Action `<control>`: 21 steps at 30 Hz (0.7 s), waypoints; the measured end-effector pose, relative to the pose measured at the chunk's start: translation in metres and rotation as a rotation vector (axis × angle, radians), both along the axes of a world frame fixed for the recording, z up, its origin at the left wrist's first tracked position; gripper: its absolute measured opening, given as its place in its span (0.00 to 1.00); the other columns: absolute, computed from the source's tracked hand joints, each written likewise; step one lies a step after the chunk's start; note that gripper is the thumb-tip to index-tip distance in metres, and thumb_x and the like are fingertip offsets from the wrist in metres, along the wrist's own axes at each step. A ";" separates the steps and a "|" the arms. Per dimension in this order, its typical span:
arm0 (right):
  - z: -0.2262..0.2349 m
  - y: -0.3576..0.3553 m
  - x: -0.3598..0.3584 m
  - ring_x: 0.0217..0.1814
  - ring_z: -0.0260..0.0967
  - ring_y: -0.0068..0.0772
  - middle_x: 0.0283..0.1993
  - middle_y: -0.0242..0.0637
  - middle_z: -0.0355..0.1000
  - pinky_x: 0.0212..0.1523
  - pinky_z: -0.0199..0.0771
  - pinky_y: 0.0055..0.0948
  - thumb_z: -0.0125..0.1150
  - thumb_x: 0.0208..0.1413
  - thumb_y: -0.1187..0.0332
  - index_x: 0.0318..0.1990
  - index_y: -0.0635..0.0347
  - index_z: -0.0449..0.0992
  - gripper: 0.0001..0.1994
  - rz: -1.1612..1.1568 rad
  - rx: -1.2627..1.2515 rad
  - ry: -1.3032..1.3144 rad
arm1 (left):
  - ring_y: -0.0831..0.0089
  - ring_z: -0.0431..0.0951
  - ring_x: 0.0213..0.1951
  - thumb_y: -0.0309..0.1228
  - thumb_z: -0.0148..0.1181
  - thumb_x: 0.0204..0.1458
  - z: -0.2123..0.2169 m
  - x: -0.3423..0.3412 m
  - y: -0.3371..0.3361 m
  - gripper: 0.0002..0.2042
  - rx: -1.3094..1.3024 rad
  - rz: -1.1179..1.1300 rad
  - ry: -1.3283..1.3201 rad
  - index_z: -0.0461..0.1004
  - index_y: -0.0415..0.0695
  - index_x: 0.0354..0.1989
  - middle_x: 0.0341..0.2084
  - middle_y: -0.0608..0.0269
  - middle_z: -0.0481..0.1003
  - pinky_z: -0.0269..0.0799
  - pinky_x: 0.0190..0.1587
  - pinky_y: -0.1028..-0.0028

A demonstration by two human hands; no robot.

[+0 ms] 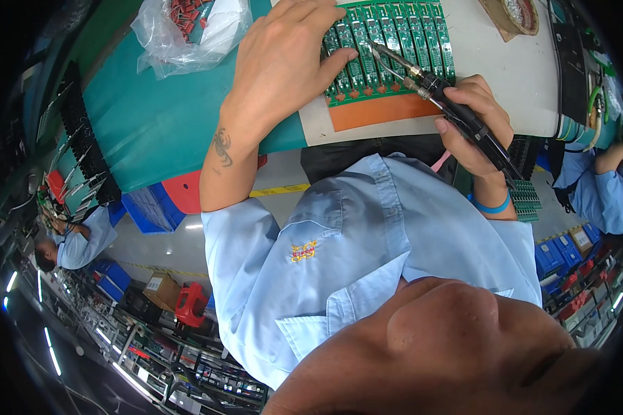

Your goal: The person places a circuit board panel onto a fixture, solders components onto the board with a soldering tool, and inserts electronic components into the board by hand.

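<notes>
A panel of several narrow green circuit boards [415, 41] lies on the bench, over an orange sheet [387, 115] that shows along its near edge. My left hand [284, 55] rests at the panel's left side, its thumb stretched apart from the fingers and touching the boards. Held in my right hand [481, 124] is a black soldering iron [464, 114] with a thin metal feed tube beside its tip. It slants toward the left, and its tip is at the boards near my left thumb. Whether the tip touches a board I cannot tell.
Left of my left hand sits a clear plastic bag [194, 34] of small red components. A round tin [519, 15] stands at the far right. More green boards [524, 197] are beside my right wrist. Blue bins [152, 207] and co-workers are around the bench.
</notes>
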State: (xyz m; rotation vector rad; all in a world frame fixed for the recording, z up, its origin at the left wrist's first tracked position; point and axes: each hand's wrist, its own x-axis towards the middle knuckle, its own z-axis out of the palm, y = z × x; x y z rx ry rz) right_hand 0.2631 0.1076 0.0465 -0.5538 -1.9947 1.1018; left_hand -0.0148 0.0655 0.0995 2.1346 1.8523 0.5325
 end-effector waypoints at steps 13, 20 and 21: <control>0.000 0.001 -0.001 0.36 0.68 0.34 0.37 0.42 0.78 0.39 0.70 0.28 0.69 0.39 0.80 0.47 0.68 0.79 0.21 -0.030 -0.022 -0.014 | 0.57 0.76 0.51 0.33 0.66 0.50 -0.010 0.006 0.006 0.22 -0.054 0.006 -0.008 0.74 0.38 0.54 0.52 0.52 0.76 0.72 0.55 0.67; 0.000 0.002 -0.003 0.35 0.68 0.33 0.36 0.41 0.77 0.38 0.69 0.27 0.70 0.39 0.80 0.46 0.67 0.80 0.21 -0.042 -0.038 -0.035 | 0.58 0.75 0.52 0.33 0.67 0.49 -0.018 0.006 0.008 0.23 0.053 -0.074 -0.007 0.74 0.37 0.53 0.52 0.52 0.76 0.71 0.56 0.67; 0.000 0.003 -0.003 0.35 0.68 0.33 0.35 0.41 0.77 0.38 0.69 0.27 0.70 0.39 0.80 0.46 0.67 0.80 0.21 -0.044 -0.043 -0.042 | 0.58 0.75 0.52 0.33 0.67 0.49 -0.018 0.006 0.009 0.23 0.069 -0.085 -0.007 0.74 0.37 0.53 0.52 0.53 0.76 0.71 0.56 0.68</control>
